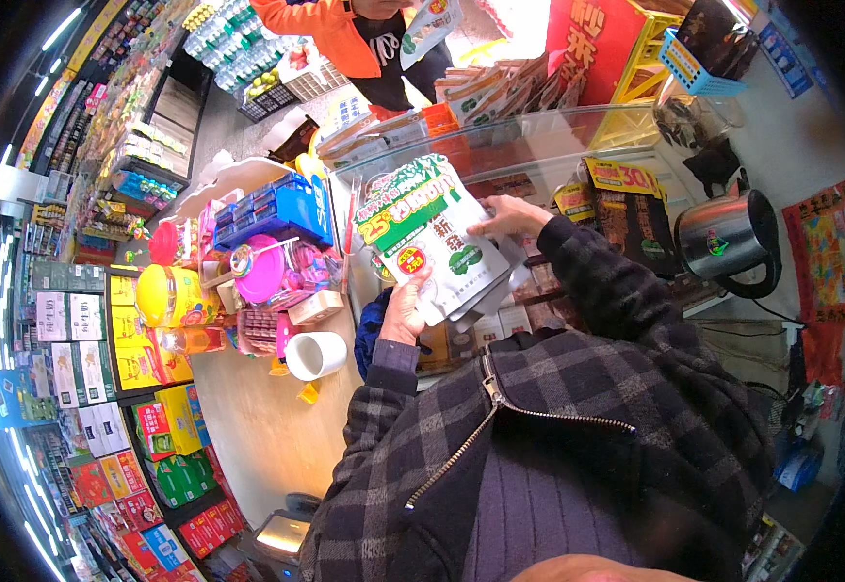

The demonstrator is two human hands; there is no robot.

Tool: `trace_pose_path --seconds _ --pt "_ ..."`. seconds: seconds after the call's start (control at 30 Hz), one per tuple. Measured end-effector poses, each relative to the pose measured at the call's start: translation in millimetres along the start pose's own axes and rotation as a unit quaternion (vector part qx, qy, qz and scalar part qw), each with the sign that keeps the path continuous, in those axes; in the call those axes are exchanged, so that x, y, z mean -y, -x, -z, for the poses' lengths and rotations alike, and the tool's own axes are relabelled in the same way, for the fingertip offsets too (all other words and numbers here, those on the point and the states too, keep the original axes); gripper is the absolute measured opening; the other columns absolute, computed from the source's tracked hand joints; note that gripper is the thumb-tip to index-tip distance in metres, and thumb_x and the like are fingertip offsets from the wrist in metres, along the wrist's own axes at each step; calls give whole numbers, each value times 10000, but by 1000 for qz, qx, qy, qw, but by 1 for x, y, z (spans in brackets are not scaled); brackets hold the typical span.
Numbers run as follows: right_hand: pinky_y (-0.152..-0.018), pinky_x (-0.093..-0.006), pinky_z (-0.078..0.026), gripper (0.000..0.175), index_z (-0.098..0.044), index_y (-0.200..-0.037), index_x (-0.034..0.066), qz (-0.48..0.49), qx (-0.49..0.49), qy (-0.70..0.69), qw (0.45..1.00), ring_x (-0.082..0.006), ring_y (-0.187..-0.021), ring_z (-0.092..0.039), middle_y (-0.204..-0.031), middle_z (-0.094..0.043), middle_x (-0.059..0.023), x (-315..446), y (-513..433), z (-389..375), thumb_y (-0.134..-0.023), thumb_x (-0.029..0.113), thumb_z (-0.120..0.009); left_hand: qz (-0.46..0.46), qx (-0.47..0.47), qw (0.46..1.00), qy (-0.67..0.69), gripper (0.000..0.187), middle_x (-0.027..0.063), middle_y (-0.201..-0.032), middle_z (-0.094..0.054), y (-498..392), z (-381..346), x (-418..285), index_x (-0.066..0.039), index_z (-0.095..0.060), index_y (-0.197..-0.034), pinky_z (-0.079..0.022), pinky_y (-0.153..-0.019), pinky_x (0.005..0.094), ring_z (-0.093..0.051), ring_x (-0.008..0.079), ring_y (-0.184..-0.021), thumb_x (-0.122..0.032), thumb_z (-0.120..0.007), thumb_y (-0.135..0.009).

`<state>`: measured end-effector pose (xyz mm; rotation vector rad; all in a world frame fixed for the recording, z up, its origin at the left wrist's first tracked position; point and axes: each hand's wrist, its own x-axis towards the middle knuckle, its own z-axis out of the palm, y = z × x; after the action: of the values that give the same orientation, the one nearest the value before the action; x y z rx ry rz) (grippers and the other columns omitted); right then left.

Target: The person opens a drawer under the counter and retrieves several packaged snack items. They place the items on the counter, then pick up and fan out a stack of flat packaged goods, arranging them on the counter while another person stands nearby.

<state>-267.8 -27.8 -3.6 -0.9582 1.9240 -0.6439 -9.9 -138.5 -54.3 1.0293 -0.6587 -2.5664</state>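
Observation:
My left hand [406, 305] grips the lower left edge of a small stack of white and green printed pouches [441, 244]. On the right edge of the top pouch lies my right hand [513, 217], its fingers holding the stack from that side. The pouches are tilted above a glass display counter [466, 134], and packs show beneath the glass. What the fingers do under the stack is hidden. To the right stand black pouches with yellow tops [628, 218]. A white cup [315, 355] sits left of my left hand on the wooden counter.
An electric kettle [717, 240] stands at the right. Candy tubs, a pink lid [259, 268] and a blue display box [277, 211] crowd the left counter. Across the glass, a person in an orange jacket [320, 33] holds a pouch [430, 29]. Upright pouches [484, 91] line the far edge.

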Motion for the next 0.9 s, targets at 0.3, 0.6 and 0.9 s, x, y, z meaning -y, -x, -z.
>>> trace_pose_path --seconds 0.3,0.6,0.9 --pt "-875 -316 -483 592 -433 -1207 -14 138 -50 -233 961 -182 -1074 -568 -1070 -585 -121 -12 28 -9 -769 138 -802 -232 52 961 -144 419 67 -1107 -632 16 -33 4 -20 -557 -1205 -503 -879 334 -614 181 -969 35 -696 -814" --pt "-920 -354 -479 656 -375 -1370 41 327 -158 -209 908 -229 -1103 -596 -1184 -608 -166 43 59 10 -806 53 -709 -488 73 678 -545 402 135 -1226 -571 -14 26 -47 -32 -483 -1270 -542 -862 336 -628 236 -1028 -105 -637 -905" --pt "-1050 -385 -403 1129 -52 -1519 150 330 -81 -396 853 -204 -1277 -434 -1438 -379 -97 24 66 -14 -690 -61 -790 -298 127 909 -263 432 100 -1098 -655 17 -38 -33 8 -589 -1139 -532 -869 330 -637 195 -994 -36 -768 -749"
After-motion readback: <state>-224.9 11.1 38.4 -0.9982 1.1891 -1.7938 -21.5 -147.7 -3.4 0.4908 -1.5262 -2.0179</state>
